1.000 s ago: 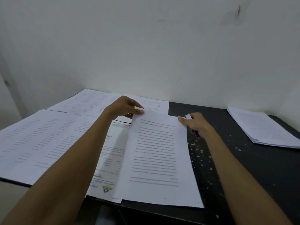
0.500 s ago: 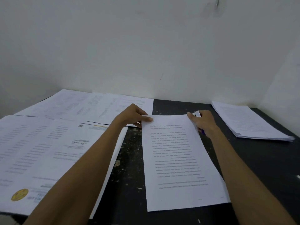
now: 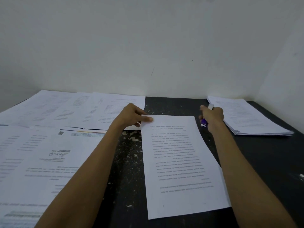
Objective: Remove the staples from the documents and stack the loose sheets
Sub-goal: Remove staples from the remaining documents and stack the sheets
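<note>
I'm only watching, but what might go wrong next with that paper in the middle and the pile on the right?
1. The left hand pinches only one far corner of the middle document; a tug there may crease or tear it.
2. The right hand, gripping a small purple tool, is close to the stack of sheets, whose edges look fanned; a bump might scatter it.
3. The dark table is speckled with pale flecks, so a pulled staple could get lost.
</note>
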